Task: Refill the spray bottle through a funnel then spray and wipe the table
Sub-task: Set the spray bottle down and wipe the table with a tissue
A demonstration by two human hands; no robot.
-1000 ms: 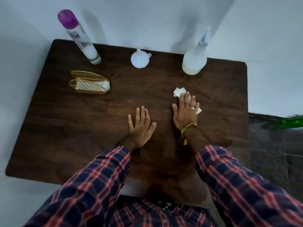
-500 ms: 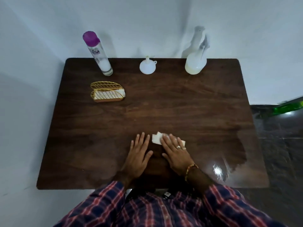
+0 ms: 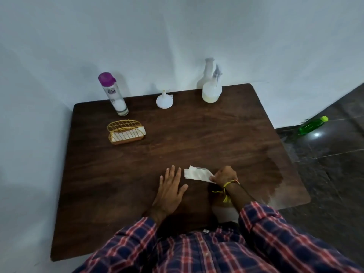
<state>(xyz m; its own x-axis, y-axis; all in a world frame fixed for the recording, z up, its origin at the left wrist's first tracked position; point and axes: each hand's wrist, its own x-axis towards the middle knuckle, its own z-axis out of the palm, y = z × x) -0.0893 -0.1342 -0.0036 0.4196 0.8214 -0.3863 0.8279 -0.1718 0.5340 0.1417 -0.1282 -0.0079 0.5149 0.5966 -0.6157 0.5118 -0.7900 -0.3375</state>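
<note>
Late stage: wiping, looks near the end of the task.

Spray bottle (image 3: 211, 91) stands upright at the far edge of the worktop (image 3: 197, 138), part full of pale liquid, trigger head fitted; funnel (image 3: 164, 101) sits upside down beside it, well apart from both hands. So refill reads as done, and probably spraying too, though no wet film is clearly visible, only glare at the right edge. Right hand (image 3: 224, 175) has fingers curled, pinching one end of the white tissue (image 3: 197, 174), which lies on the near-centre surface. Left hand (image 3: 171, 187) rests flat, fingers straight, holding nothing, just left of the tissue. Left: finish any remaining strokes, then dispose of the tissue. Purple-capped bottle (image 3: 113, 94) and gold napkin holder (image 3: 126, 132) untouched at far left.
</note>
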